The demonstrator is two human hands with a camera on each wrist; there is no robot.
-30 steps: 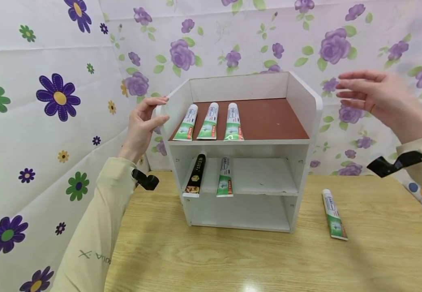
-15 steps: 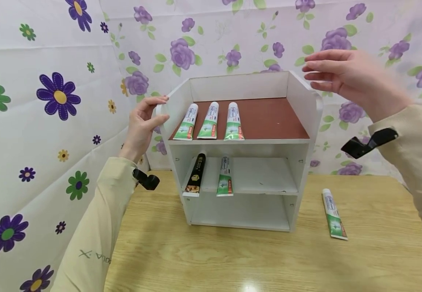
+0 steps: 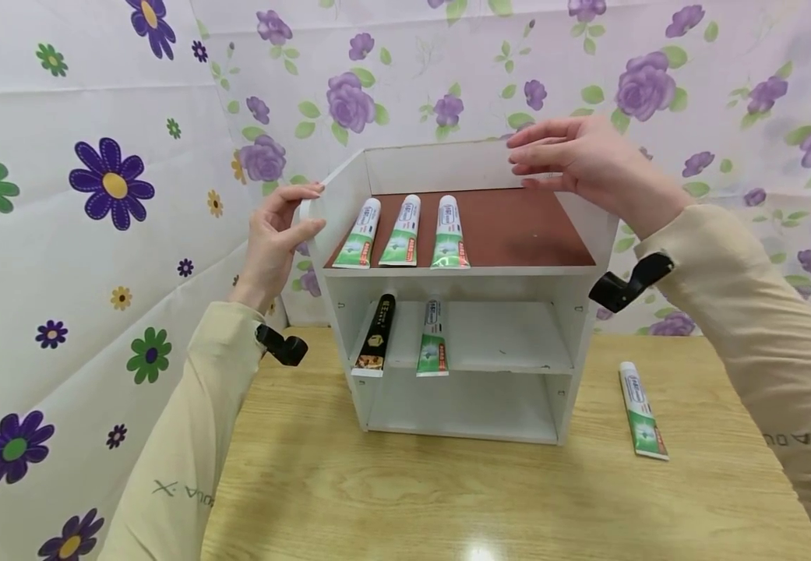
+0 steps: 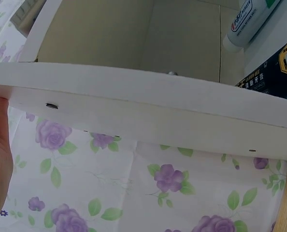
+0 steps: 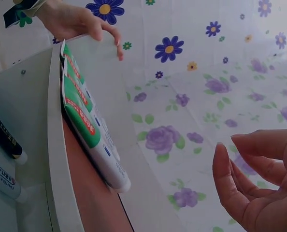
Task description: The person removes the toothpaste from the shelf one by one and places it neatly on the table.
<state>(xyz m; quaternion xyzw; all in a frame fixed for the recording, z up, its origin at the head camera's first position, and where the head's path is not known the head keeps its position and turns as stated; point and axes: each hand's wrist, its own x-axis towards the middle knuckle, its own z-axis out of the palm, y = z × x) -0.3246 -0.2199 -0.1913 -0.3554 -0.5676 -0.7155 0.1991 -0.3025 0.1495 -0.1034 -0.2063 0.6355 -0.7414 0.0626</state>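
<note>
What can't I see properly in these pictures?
Head: upper part of the flat white right panel, behind the bare right grip.
Left wrist: part of the long black toothpaste tube, cut off by the picture's right edge.
Head: fine print on the rightmost white-and-green toothpaste tube, too small.

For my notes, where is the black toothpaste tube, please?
In the head view, the black toothpaste tube lies at the left end of the middle white shelf, beside a green-and-white toothpaste tube.

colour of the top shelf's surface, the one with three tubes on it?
Reddish brown; the top shelf's surface shows best in the head view.
</note>
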